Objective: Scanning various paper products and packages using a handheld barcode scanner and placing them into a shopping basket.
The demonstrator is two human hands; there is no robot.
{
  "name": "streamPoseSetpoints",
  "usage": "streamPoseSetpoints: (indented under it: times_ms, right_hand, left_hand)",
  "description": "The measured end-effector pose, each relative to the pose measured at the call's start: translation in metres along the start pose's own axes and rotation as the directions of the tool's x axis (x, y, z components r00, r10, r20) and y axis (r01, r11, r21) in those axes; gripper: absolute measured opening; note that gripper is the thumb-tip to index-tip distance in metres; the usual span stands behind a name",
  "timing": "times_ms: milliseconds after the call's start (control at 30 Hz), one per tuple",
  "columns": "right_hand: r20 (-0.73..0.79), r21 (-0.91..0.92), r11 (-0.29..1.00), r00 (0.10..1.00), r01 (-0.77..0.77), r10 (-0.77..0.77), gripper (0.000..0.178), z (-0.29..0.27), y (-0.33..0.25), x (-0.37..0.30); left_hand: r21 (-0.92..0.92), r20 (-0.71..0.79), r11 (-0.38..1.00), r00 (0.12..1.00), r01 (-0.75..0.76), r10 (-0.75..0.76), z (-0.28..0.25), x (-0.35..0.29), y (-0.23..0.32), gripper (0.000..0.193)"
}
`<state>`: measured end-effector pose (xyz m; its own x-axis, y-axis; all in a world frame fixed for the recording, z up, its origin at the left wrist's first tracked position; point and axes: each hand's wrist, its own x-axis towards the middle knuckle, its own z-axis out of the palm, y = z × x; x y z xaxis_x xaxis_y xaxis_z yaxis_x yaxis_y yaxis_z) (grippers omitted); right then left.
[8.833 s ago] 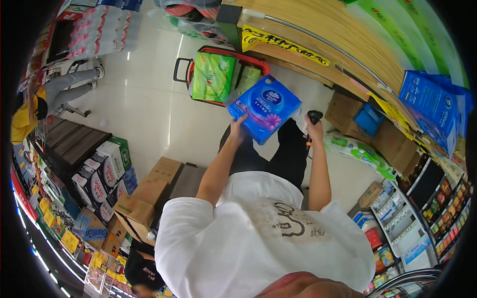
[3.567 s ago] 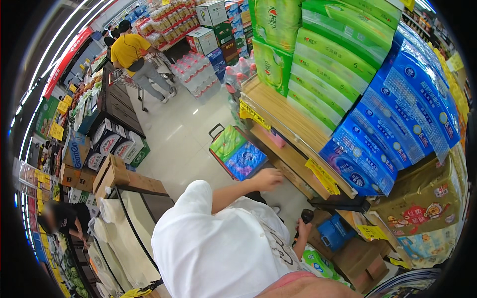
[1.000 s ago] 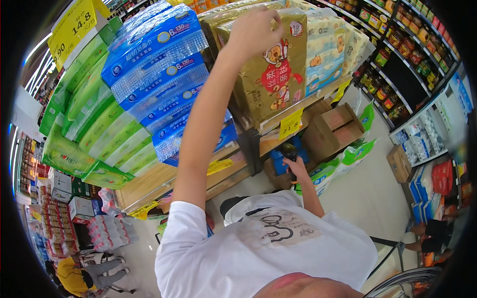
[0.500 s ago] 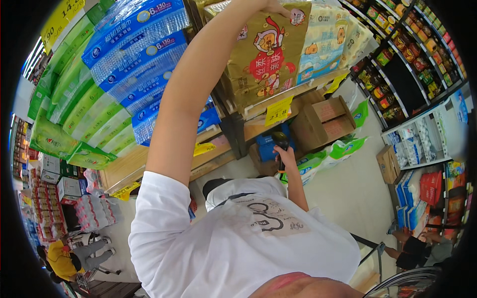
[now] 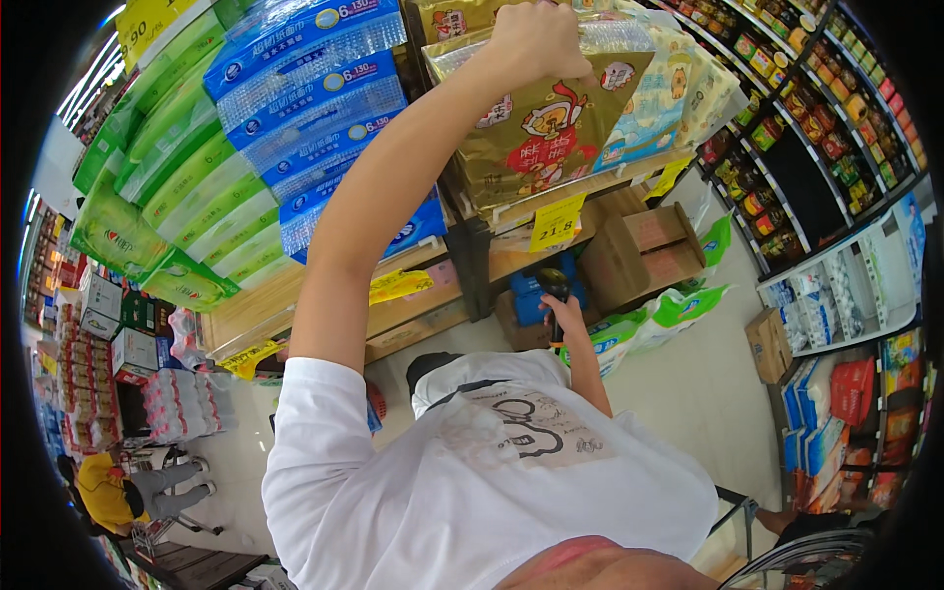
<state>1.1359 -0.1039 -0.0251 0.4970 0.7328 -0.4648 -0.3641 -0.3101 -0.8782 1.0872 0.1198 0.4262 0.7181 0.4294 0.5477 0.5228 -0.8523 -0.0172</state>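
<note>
My left hand [image 5: 541,39] reaches up across the shelf, its fingers curled over the top edge of a gold tissue pack [image 5: 551,128] with red cartoon prints. That pack leans forward, showing its clear plastic top, and more gold packaging shows behind it. Low in front of my body, my right hand [image 5: 567,320] is closed around a black handheld scanner [image 5: 555,285]. A pale blue and cream tissue pack [image 5: 644,98] stands just right of the gold one. Left of my raised forearm are stacked blue tissue packs [image 5: 315,93].
Green tissue packs [image 5: 187,197] fill the far left shelf. A yellow price tag [image 5: 558,223] hangs from the shelf edge, above an open cardboard box [image 5: 644,246]. Green and white bags [image 5: 669,320] lie beside the box. A person in yellow [image 5: 106,492] stands with a cart at lower left.
My left hand has closed over the gold pack's top edge, and the pack now tips toward me. My right hand still holds the scanner low. The view has shifted slightly.
</note>
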Motion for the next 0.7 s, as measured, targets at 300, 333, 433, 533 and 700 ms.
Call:
streamPoseSetpoints:
  times_ms: [300, 333, 433, 533, 700]
  right_hand:
    - [0.034, 0.181, 0.983, 0.999, 0.023, -0.029, 0.021, -0.002, -0.007, -0.008]
    - [0.037, 0.297, 0.955, 0.999, 0.007, -0.019, 0.022, -0.003, -0.007, -0.010]
    - [0.148, 0.505, 0.863, 0.988, -0.028, -0.055, 0.024, -0.015, -0.025, -0.021]
    - [0.100, 0.650, 0.758, 0.984, 0.047, -0.146, 0.025, -0.029, -0.033, -0.027]
    - [0.083, 0.810, 0.584, 0.977, 0.049, -0.197, 0.032, -0.028, -0.037, -0.037]
  left_hand:
    - [-0.156, 0.015, 0.986, 0.998, 0.058, -0.057, -0.110, -0.040, 0.010, 0.068]
    - [-0.197, -0.036, 0.974, 0.991, 0.117, -0.126, -0.120, -0.045, 0.007, 0.071]
    - [-0.437, -0.163, 0.895, 0.971, 0.088, -0.175, -0.148, -0.079, 0.003, 0.072]
    - [-0.511, -0.223, 0.851, 0.936, 0.125, -0.272, -0.141, -0.126, -0.028, 0.051]
    - [-0.886, -0.060, 0.427, 0.867, 0.182, -0.495, -0.102, -0.279, -0.099, 0.095]
